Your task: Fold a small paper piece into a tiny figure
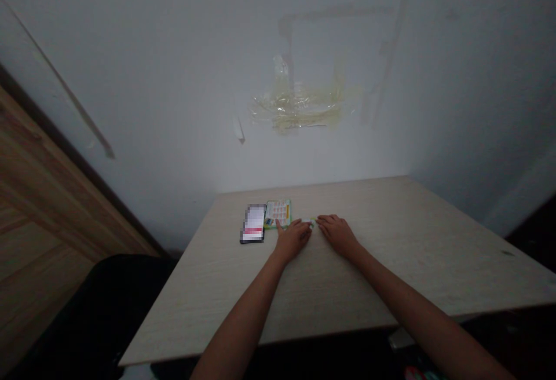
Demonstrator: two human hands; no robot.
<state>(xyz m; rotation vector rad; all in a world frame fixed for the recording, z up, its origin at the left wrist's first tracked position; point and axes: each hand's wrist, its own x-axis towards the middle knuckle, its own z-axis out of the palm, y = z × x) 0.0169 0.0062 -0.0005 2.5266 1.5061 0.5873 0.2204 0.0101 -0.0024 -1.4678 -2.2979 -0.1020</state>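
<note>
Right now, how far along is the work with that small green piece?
Done: hard to say; the printed card and phone already lie flat on the table. In hand: the left hand and right hand meet at the small pale green piece, though a grip is unclear. Still left: the phone sits untouched, and the card only meets the left thumb.

Obstacles: smartphone and printed card, side by side at the far left of the tabletop, the card just beside the left hand; small pale item between that hand and the right hand; wall along the far edge. Passage: tabletop right of the right hand, and nearer the edge, below both hands.
</note>
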